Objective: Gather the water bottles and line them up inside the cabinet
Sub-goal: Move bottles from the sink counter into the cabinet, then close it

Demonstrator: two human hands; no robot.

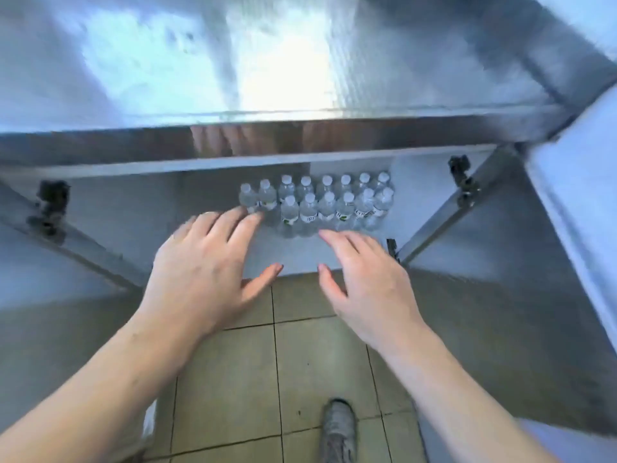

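Inside white cabinet (pixel 417 195): I count fourteen clear white-capped plastic water bottles (pixel 327 203), two rows. Left hand (pixel 203 269), right hand (pixel 364 285): both spread wide, holding nothing.

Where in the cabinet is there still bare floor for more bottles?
Bare cabinet floor lies left of the bottles, out to the left door hinge, and in a strip in front of them, under the open left hand and right hand. The back right is crowded, two rows deep.

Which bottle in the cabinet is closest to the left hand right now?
The leftmost bottle, at the end of the rows: the left hand's fingertips reach just below it, while the other bottles stand farther right.
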